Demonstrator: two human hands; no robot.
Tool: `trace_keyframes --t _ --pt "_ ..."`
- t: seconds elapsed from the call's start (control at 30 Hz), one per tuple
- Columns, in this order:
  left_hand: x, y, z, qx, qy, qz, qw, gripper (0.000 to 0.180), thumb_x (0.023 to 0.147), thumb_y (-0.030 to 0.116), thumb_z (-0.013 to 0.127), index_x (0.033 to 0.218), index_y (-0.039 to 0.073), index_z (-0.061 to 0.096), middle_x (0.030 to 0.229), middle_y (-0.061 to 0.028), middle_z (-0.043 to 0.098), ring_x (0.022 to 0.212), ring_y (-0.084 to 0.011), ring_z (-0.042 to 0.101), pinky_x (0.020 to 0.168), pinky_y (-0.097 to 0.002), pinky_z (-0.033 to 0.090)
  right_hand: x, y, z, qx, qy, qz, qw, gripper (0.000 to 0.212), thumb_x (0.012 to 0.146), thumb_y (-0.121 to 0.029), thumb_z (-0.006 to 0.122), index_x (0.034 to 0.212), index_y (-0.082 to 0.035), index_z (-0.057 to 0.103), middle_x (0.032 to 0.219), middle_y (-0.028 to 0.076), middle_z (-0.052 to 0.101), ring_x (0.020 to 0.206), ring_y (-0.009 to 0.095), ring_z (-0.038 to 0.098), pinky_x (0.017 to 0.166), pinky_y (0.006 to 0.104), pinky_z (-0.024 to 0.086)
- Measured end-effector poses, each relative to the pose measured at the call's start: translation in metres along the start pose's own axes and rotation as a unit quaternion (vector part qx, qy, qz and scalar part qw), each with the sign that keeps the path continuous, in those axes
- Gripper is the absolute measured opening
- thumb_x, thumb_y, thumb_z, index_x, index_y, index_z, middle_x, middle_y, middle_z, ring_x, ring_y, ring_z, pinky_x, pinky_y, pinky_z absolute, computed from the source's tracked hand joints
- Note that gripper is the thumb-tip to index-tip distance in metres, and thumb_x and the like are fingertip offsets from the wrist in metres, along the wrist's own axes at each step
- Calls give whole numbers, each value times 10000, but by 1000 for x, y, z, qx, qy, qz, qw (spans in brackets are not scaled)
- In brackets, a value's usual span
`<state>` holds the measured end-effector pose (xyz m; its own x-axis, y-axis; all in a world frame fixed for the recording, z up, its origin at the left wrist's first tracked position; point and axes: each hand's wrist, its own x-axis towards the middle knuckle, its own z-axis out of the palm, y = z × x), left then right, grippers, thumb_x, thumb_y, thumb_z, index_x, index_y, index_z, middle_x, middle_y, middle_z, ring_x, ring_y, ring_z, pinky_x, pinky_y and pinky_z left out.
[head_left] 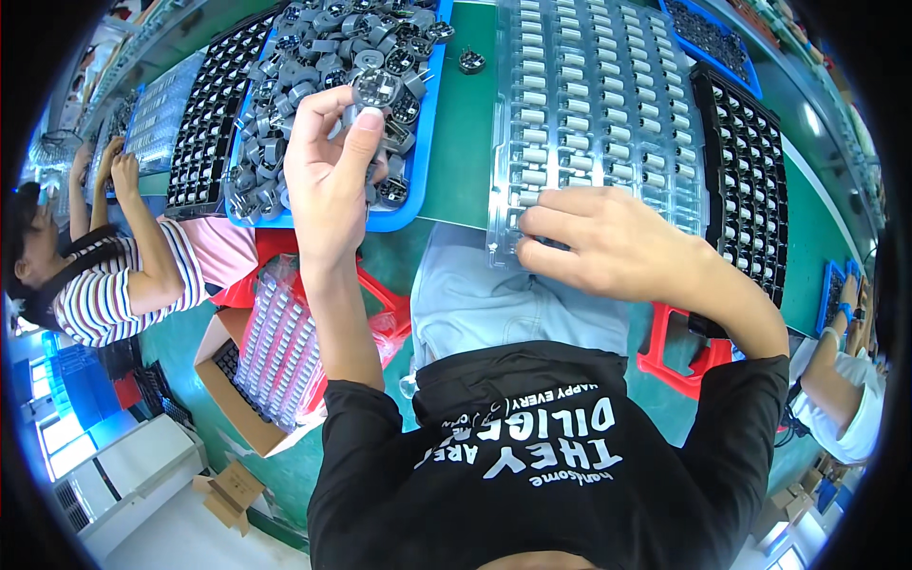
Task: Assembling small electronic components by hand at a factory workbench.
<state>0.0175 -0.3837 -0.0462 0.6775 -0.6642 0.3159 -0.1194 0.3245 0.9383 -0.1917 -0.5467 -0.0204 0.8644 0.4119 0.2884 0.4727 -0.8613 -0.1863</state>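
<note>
Pinched between the thumb and fingers of my left hand [328, 176] is a round grey part with a small circuit board [377, 88] on its face. It is held up over a blue bin [404, 217] heaped with similar grey round parts [285, 90]. My right hand [613, 237] rests over the near edge of a clear plastic tray [501, 133], which holds rows of small silvery cylinders [575, 122]. Its fingers are curled and close together among the nearest cylinders; whatever they grip is hidden.
A loose round part [471, 62] lies on the green table [451, 180] between bin and tray. Black trays [750, 171] of parts flank both sides. Co-workers sit at left, in a striped shirt [119, 290], and at right. Below stand red stools [679, 356] and a cardboard box [223, 380].
</note>
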Motion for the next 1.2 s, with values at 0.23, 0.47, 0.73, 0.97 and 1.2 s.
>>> trace_keyframes --t 0.23,0.47,0.73,0.97,1.2 --pt "-6 -6 30 -341 -166 -55 924 243 1008 198 526 1177 46 440 1023 -194 583 636 -128 536 473 -218 408 -3 0 -14 217 127 129 959 202 725 -3 721 885 -10 598 836 95 634 674 199 641 553 281 512" --pt "-20 -10 70 -565 -161 -252 769 282 1067 284 343 1284 111 395 1053 -162 523 557 -125 455 448 -223 322 -7 1 -38 486 255 246 799 208 878 70 610 1081 73 569 1020 131 567 838 195 674 718 291 587" --pt "-29 -9 95 -581 -189 -378 696 419 1067 398 311 1019 31 508 905 -71 549 534 -94 425 432 -223 289 -15 -3 -36 472 257 282 795 364 880 56 631 1232 81 538 1144 145 579 971 190 657 836 291 559" --pt "-54 6 104 -613 -146 -437 641 429 1059 433 310 1016 50 497 926 -64 536 561 -131 477 356 -212 291 -18 -12 -38 375 237 266 856 372 877 61 628 1235 92 531 1124 134 567 939 174 645 835 298 530" --pt "-68 9 104 -472 -118 -264 833 184 1032 152 423 1195 110 348 1026 -211 562 663 -248 648 301 -237 386 -28 -19 -38 259 223 231 911 371 847 35 671 1193 92 548 1120 191 575 884 191 608 769 289 517"
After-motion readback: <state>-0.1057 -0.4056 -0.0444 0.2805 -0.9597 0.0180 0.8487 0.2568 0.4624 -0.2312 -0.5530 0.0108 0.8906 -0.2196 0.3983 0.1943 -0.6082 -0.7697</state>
